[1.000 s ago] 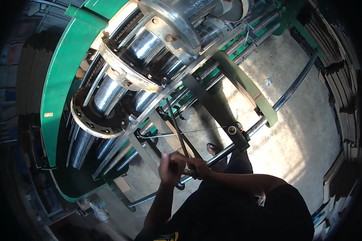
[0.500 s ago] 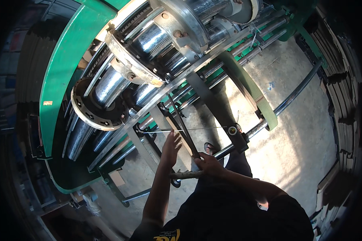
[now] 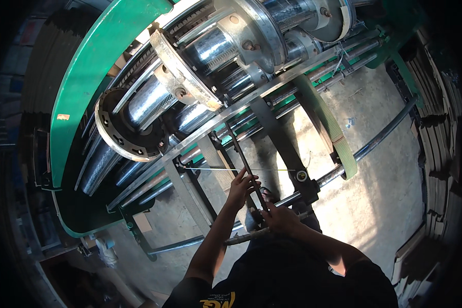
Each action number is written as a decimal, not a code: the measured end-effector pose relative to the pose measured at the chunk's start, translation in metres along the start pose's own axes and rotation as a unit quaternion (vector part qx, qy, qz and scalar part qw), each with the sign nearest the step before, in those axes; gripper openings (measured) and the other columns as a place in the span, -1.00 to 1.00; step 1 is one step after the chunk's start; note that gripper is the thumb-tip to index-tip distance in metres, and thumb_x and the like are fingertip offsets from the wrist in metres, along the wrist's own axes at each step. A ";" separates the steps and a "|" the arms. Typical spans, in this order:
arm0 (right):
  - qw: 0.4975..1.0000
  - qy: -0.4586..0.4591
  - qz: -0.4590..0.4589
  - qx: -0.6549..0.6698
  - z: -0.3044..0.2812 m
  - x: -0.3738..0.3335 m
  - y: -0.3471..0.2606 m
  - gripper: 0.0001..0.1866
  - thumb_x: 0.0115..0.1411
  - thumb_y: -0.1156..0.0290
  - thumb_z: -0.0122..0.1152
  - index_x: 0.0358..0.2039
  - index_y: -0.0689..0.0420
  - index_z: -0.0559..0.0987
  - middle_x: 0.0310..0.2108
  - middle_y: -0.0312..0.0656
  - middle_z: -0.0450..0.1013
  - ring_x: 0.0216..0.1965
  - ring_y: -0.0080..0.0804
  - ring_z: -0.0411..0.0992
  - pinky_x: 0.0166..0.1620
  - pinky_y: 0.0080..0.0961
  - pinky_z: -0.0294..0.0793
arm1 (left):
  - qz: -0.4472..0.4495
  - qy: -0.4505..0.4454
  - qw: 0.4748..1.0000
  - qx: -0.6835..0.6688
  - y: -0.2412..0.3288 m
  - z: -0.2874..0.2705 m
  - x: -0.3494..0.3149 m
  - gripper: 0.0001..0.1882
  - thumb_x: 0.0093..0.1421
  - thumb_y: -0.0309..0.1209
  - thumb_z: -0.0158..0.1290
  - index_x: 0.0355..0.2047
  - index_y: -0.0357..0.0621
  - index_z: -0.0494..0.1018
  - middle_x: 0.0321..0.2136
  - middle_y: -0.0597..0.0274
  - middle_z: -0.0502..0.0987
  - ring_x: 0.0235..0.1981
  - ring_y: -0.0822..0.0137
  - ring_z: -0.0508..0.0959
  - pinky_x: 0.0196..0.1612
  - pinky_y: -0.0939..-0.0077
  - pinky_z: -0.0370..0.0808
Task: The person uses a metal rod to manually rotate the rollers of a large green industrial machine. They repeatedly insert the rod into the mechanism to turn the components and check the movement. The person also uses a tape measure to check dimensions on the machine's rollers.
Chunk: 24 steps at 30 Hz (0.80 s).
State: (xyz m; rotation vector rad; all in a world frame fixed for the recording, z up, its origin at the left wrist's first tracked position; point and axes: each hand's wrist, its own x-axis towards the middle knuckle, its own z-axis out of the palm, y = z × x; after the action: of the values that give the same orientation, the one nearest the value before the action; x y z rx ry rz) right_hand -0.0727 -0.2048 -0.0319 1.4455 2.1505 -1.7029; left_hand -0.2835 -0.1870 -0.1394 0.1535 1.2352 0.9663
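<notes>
A long dark bar [image 3: 238, 148] slants from the machine's front rail down toward my body. My left hand [image 3: 239, 191] is closed around it partway along, fingertips showing on its right side. Lower down, my right hand [image 3: 282, 220] grips the bar's near end. A thin pale cord [image 3: 210, 168] crosses just above my left hand, stretching to the dark bracket with a round fitting [image 3: 301, 176]. Beneath my hands lies a grey-brown rod [image 3: 249, 236], its middle partly hidden by my right hand. A light woven strap [image 3: 218, 164] runs beside the bar.
Beyond my hands, the green-framed machine [image 3: 84, 82] carries shiny rollers and flanged discs [image 3: 185, 77]. A greenish belt [image 3: 321, 118] loops over the tubular front rail [image 3: 382, 134] at right. Stacked brown sheets [image 3: 436, 149] line the right side; a concrete floor [image 3: 377, 205] shows below.
My left hand, earlier extended with fingers apart left of the bar, has moved right and closed on it. My right hand has shifted slightly right and down. The whole view has shifted slightly.
</notes>
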 end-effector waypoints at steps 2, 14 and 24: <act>0.999 -0.005 0.036 0.001 0.008 0.005 0.003 -0.54 0.37 0.03 -0.06 0.05 0.14 0.42 -0.52 0.20 0.53 -0.37 0.22 0.56 -0.25 0.13 0.52 | -0.001 0.002 1.000 0.002 0.001 0.000 0.000 -0.30 0.35 -0.42 0.04 0.42 -0.11 0.01 -0.10 -0.03 0.52 -0.15 0.10 0.63 -0.06 0.23 0.62; 0.999 -0.006 0.043 -0.002 0.001 0.023 -0.015 -0.55 0.39 0.04 -0.08 -0.10 0.24 0.43 -0.51 0.15 0.54 -0.38 0.21 0.57 -0.25 0.10 0.54 | 0.010 -0.024 1.000 0.014 0.013 -0.014 0.016 -0.39 0.41 -0.32 -0.04 0.41 -0.08 0.08 0.04 -0.02 0.49 -0.04 0.14 0.56 0.09 0.17 0.51; 0.997 -0.033 0.028 0.056 -0.029 0.028 -0.056 -0.45 0.34 -0.04 0.04 -0.05 0.29 0.42 -0.38 0.16 0.58 -0.28 0.12 0.59 -0.15 -0.05 0.55 | 0.107 -0.001 0.939 -0.327 0.021 -0.017 -0.142 -0.18 0.31 0.37 -0.30 0.27 0.03 0.36 0.14 0.12 0.51 0.17 0.12 0.41 0.31 0.14 0.24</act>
State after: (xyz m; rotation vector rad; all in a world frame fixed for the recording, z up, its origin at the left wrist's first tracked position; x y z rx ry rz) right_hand -0.1125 -0.1626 0.0057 1.4375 1.9917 -1.8516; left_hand -0.3101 -0.2782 -0.0309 -0.2423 0.8471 1.5173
